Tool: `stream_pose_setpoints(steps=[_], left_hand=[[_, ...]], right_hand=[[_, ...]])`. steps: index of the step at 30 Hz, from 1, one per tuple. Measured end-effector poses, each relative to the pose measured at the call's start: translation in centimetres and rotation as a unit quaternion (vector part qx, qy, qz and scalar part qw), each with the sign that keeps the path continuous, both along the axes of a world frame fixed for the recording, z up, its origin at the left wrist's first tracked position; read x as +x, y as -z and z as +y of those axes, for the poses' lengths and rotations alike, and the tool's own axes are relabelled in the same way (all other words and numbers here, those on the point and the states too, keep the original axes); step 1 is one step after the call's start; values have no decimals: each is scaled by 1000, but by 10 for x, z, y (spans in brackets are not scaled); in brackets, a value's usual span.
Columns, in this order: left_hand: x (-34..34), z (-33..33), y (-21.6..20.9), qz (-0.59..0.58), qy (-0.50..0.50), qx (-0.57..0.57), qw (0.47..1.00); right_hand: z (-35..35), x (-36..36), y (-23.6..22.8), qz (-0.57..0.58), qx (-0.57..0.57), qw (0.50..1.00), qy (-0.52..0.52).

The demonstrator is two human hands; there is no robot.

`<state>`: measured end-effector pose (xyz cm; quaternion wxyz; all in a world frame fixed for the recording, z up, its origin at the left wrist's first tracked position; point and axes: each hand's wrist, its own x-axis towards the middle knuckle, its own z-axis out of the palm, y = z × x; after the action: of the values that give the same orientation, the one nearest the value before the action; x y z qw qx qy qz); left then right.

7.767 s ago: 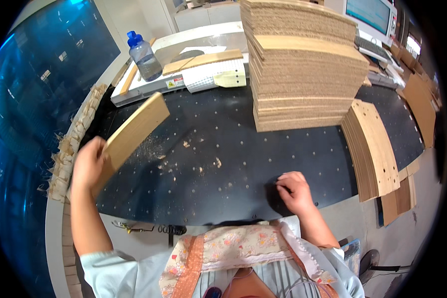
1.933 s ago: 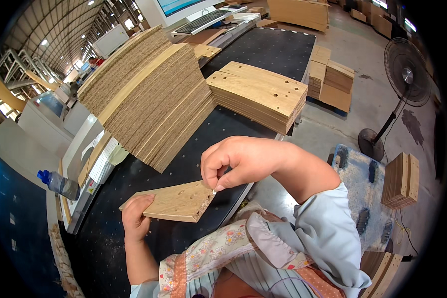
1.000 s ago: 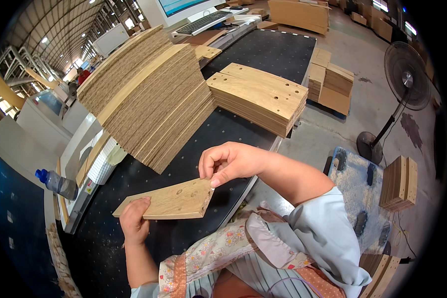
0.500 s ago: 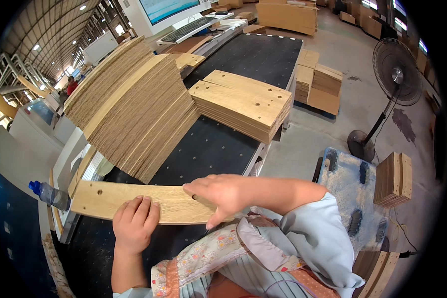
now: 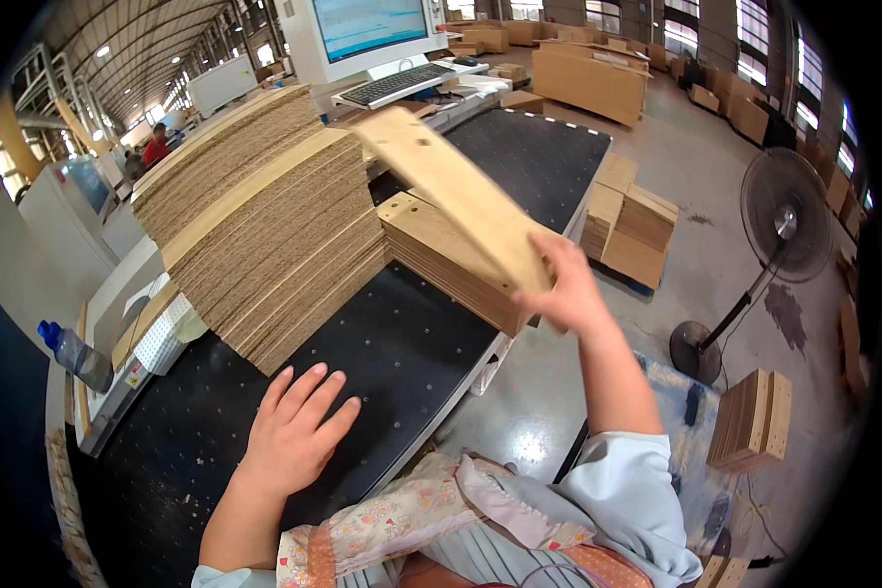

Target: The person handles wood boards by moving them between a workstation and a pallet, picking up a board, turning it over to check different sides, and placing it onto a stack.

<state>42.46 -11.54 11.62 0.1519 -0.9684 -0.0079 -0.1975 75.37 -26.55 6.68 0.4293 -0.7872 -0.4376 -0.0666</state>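
Positions are given by clock face, taken about the centre of the view. At 9 o'clock: a translucent plastic bottle (image 5: 83, 363) with a blue cap, leaning in view. At 10 o'clock: a tall stack (image 5: 274, 245) of boards, its layered edges coarse and grainy. Between 7 and 8 o'clock: the left hand (image 5: 289, 446), released, fingers spread, palm down over the counter (image 5: 421, 343); contact cannot be determined. The counter surface is matte black, dotted in rows. Near the centre: a low stack (image 5: 451, 271) of flat boards with round holes. At 12 o'clock, above the low stack: the wooden board (image 5: 461, 193), long, pale and tilted, dark holes near its far end. At 3 o'clock: the right hand (image 5: 566, 289), grasping the near end of the wooden board. Further out at 3 o'clock: a fan (image 5: 784, 227) with a round wire grille.
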Motion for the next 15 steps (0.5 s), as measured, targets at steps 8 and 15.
stream_pose_setpoints(steps=[8,15], left_hand=[[-57,-11,72,25,-174,-294,940],[-81,-30,107,-104,-257,-424,862]], right_hand=[[39,104,8,-22,-214,967,140],[55,120,25,16,-253,965,70]])
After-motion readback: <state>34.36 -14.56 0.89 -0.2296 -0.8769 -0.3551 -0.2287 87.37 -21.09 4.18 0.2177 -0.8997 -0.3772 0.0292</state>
